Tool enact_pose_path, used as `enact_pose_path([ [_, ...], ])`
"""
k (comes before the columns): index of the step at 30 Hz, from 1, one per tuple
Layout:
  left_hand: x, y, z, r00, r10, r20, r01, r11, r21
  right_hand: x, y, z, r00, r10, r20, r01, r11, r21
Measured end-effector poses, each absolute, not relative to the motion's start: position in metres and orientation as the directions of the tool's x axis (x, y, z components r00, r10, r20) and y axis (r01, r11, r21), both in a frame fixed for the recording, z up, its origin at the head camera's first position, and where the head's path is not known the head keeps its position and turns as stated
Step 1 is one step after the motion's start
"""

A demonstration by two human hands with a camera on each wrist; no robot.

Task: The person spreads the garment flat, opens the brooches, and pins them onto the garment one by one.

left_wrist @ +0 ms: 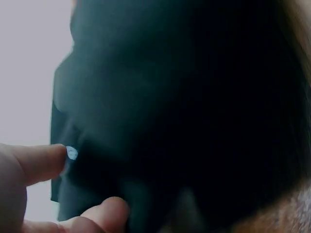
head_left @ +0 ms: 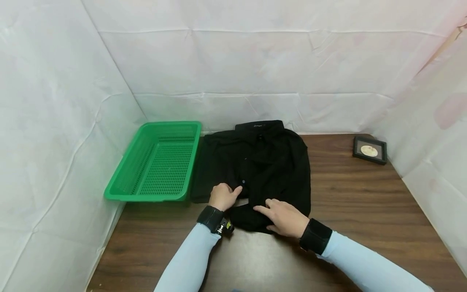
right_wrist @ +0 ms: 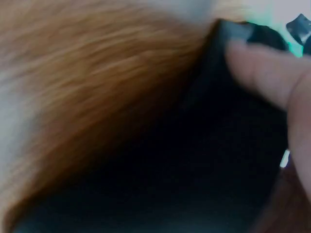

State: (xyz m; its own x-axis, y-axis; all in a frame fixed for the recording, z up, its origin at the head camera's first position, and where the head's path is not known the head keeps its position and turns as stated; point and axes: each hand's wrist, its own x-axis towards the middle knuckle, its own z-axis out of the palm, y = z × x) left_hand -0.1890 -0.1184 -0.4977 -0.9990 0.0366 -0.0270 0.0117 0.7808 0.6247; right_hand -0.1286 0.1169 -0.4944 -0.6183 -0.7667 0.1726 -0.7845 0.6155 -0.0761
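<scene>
A black button-up shirt (head_left: 281, 170) lies on the table, its collar (head_left: 259, 125) toward the back wall and its front facing up. My left hand (head_left: 223, 197) grips the cloth near the lower front, beside a small button (head_left: 243, 181). In the left wrist view, the thumb (left_wrist: 43, 162) is right at a pale button (left_wrist: 72, 153), with fingertips (left_wrist: 114, 213) on the fabric below. To the right, my right hand (head_left: 286, 219) holds the lower edge of the shirt. The right wrist view shows the thumb (right_wrist: 257, 68) pressed on dark cloth, other fingers mostly hidden.
A green plastic basket (head_left: 151, 198) stands left of the shirt, close against it. At the back right of the wooden table (head_left: 350, 190) lies a small black frame (head_left: 381, 158) with a round pale disc. White sheeting (head_left: 233, 61) hangs at the back and both sides.
</scene>
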Motion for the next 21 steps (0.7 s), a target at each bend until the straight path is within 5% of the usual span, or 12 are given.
enact_pose_path([
  [9,-0.188,-0.118,-0.504,-0.992,0.058,0.114,0.12,0.728,0.675,-0.137,0.142,-0.49,-0.674,-0.715,0.186,-0.738,0.662,-0.128],
  [21,-0.185,-0.115,-0.49,-0.994,-0.021,0.11,0.091,0.424,0.901,-0.136,0.208,-0.45,-0.812,-0.557,0.171,-0.583,0.772,-0.253],
])
